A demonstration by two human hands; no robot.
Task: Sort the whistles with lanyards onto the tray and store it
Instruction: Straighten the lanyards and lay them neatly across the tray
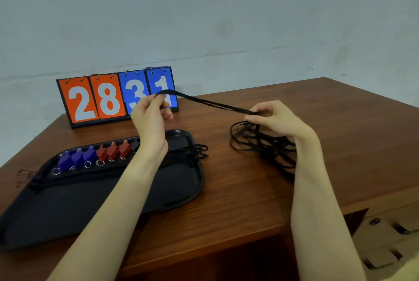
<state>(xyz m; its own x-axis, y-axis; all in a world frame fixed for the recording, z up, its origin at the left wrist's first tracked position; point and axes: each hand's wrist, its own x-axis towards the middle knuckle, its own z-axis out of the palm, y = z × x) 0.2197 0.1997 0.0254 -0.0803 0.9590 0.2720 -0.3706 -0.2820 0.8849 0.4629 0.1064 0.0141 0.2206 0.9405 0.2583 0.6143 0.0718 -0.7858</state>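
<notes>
A black tray (95,201) lies on the left of the wooden table. Along its far side stand three blue whistles (77,158) and three red whistles (113,150), each with a metal ring, plus a dark whistle (135,143) partly hidden by my left arm. Black lanyards (192,152) stretch across the tray to its right rim. My left hand (149,117) and my right hand (275,117) pinch the two ends of one black lanyard (208,102), held taut above the table. A tangle of black lanyards (260,142) lies under my right hand.
A flip scoreboard (113,97) reading 28 and 31 stands at the table's back against the wall. The table's right edge (374,201) drops off to a lower surface with cardboard at the bottom right.
</notes>
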